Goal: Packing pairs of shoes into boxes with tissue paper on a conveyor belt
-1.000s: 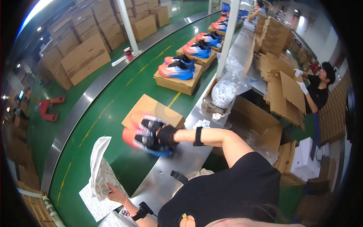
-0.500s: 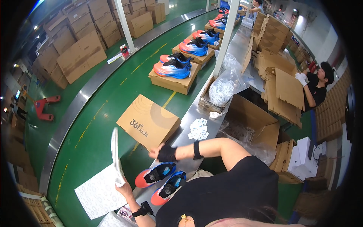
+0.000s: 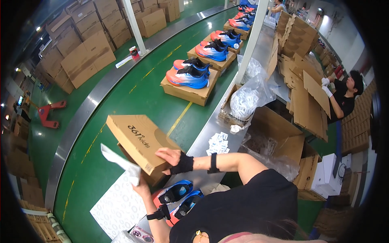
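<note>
My right hand, in a black wrist wrap, grips the near edge of a brown shoebox lid. The lid is raised and tilted above the box bottom, whose inside is mostly hidden. In my left hand is a folded white sheet of paper, held up beside the box's left side. Below my hands a pair of red, blue and black sneakers sits near my body, partly covered by my left forearm. A white patterned sheet of paper lies under my left arm.
More sneakers stand on shoeboxes along the green conveyor. Small white packets lie on the metal ledge, near a bag of packets. A white post rises there. At right, a co-worker handles flat cardboard.
My right hand has taken hold of the shoebox lid and lifted it, tilting it leftward. My left hand has moved right with the folded paper, which has tipped lower.
</note>
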`<state>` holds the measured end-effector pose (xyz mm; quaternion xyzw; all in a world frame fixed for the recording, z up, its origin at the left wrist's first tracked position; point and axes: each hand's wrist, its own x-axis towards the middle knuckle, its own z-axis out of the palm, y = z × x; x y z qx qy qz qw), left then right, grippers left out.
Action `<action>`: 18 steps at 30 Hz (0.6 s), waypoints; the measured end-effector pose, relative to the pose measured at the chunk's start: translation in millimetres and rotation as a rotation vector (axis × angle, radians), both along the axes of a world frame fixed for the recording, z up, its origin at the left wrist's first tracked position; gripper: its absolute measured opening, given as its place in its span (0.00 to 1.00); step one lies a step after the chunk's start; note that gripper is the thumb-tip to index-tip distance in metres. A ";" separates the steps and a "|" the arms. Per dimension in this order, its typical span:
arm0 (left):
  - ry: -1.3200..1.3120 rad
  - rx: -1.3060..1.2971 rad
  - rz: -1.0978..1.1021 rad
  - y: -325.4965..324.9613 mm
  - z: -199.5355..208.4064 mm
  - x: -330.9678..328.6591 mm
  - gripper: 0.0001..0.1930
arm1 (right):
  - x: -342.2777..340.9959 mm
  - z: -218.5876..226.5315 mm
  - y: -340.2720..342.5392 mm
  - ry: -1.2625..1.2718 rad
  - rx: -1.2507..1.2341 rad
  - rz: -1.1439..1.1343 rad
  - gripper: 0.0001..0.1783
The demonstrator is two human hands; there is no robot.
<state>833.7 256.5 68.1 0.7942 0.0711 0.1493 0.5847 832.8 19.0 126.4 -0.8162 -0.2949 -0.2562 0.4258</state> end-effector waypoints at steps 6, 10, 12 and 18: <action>0.337 0.770 -0.050 -2.1 -25.1 -12.5 0.24 | 32.8 -84.2 -54.2 0.402 0.723 -0.702 0.29; 0.083 0.272 0.004 24.4 -35.5 -7.6 0.19 | 27.0 -63.8 -60.7 0.289 0.594 -0.767 0.21; 0.081 0.041 0.033 49.1 -37.9 0.4 0.17 | 26.5 -40.2 -32.2 0.299 0.295 -0.499 0.26; -0.303 0.451 0.155 19.8 65.4 -10.3 0.16 | 10.4 7.1 71.3 0.401 -0.286 0.107 0.38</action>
